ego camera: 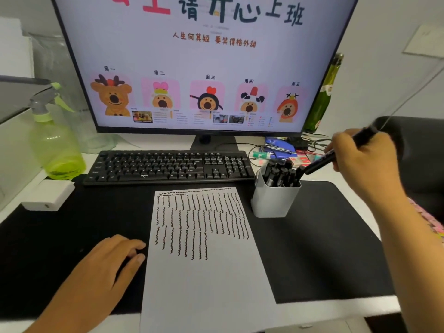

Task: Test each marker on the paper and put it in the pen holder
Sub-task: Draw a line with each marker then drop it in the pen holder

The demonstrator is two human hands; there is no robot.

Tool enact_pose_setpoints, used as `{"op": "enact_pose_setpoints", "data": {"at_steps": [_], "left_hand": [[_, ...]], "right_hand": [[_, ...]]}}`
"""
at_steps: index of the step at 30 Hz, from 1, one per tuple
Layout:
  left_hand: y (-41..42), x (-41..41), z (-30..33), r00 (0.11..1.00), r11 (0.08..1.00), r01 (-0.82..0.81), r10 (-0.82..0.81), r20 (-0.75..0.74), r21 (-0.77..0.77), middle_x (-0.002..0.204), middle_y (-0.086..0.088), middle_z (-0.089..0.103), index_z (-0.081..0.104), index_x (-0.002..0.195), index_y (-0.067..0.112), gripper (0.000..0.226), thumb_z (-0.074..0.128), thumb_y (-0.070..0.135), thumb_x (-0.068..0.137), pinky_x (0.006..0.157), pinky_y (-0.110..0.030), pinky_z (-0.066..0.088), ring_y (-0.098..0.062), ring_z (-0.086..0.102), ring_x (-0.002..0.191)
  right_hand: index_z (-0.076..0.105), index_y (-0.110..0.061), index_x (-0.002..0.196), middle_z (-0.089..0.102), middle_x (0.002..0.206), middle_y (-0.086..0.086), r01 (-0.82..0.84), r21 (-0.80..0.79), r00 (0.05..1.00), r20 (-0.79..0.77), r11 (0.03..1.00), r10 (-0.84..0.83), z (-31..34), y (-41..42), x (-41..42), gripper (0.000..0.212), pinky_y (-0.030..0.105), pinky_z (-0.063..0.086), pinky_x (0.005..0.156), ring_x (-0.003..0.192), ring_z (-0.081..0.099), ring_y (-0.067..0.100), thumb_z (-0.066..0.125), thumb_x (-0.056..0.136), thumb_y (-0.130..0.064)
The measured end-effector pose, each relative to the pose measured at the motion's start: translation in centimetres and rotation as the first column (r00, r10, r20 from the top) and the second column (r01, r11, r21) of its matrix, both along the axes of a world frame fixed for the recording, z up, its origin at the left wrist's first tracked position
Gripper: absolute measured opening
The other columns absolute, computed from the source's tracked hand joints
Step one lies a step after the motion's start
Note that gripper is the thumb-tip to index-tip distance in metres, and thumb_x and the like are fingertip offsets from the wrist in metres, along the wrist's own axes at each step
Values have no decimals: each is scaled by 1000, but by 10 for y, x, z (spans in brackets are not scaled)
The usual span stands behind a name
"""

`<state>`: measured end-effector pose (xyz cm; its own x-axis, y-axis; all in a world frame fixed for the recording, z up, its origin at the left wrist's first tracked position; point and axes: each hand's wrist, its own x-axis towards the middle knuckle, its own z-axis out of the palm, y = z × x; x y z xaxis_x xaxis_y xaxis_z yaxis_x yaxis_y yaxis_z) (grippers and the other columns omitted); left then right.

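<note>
Right hand [365,155]: holds a black marker [336,152], tip over the pen holder [274,200].
Left hand [105,263]: flat on the mat [324,236], beside the paper [206,280].

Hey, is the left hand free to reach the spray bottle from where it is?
Probably yes. The left hand rests open on the black mat beside the paper, holding nothing. Between it and the spray bottle lies bare mat and a small white box, which sits low and slightly to the side.
</note>
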<state>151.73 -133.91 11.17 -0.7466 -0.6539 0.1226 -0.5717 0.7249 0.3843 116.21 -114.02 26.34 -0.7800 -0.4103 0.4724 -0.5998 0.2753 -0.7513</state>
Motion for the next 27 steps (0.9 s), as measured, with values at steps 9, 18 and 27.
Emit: {"op": "enact_pose_setpoints", "data": {"at_steps": [9,18,27], "left_hand": [[0,0,0,999,1000,15,-15,-38,7,88,30,45,62,112,32,30,64,35,82,72,-19,41,6,52,81],[4,2,2,998,1000,25,-24,-63,11,92,27,48,63,112,31,29,62,32,84,75,-21,44,5,53,83],[3,2,2,998,1000,22,-22,-64,2,91,30,46,63,111,31,27,62,32,85,64,-12,38,6,54,80]], "right_hand": [[49,-16,58,53,51,4,58,290,998,-25,955,-53,-27,-21,-7,42,26,29,45,48,46,18,56,95,-33],[54,-11,111,67,105,15,-39,495,998,68,868,6,-48,-30,-11,58,33,44,62,77,60,26,37,96,-65],[47,-15,139,60,136,14,53,404,982,-188,913,26,-36,-21,5,78,42,48,88,118,58,34,30,86,-70]]}}
